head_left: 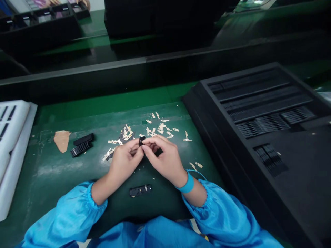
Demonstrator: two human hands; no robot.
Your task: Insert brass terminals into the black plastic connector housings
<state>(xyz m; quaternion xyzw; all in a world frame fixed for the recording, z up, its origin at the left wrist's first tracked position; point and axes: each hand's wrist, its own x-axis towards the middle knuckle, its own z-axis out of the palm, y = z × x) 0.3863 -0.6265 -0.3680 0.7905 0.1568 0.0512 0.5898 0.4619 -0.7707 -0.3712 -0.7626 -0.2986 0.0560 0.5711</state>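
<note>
My left hand (126, 156) and my right hand (163, 155) meet over the middle of the green bench. Between their fingertips is a small black part (141, 140), pinched from both sides; most of it is covered by the fingers, so its exact kind cannot be made out. Below the hands lies a dark narrow module (140, 190) with small metallic spots. Just beyond the fingers are scattered small pale strips (161, 129), and a denser heap of pale and dark pieces (126, 133) lies near my left hand.
A large black tray (219, 144) with rows of thin black parts fills the right side. At left are a white foam tray (19, 151), a brown scrap (61, 140) and black slotted pieces (82, 144). A dark ledge (144, 72) crosses the bench's back.
</note>
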